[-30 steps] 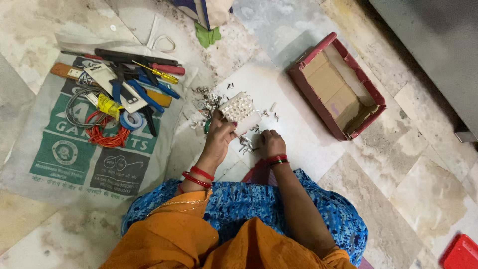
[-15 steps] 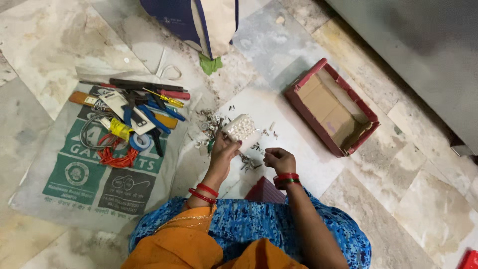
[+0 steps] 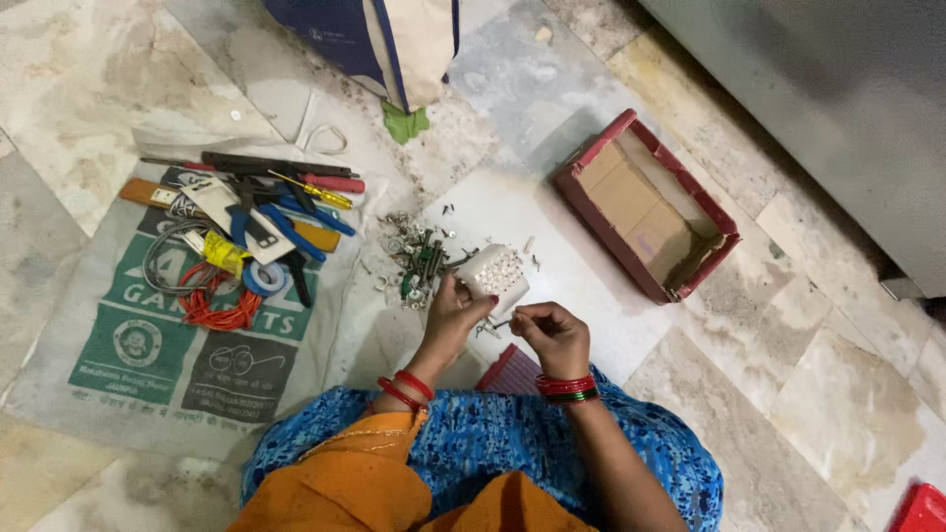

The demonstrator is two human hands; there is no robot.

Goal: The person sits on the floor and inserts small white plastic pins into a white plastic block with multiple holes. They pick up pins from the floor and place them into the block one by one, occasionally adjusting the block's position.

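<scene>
near the middle of the frame the left hand [image 3: 451, 313] grips a white perforated block [image 3: 496, 270] above the white sheet [image 3: 581, 286]. just right of it, the right hand [image 3: 555, 330] pinches a small screw [image 3: 505, 322]. loose screws [image 3: 419, 261] lie left of the block; an open red box [image 3: 645, 202] sits at upper right.
</scene>
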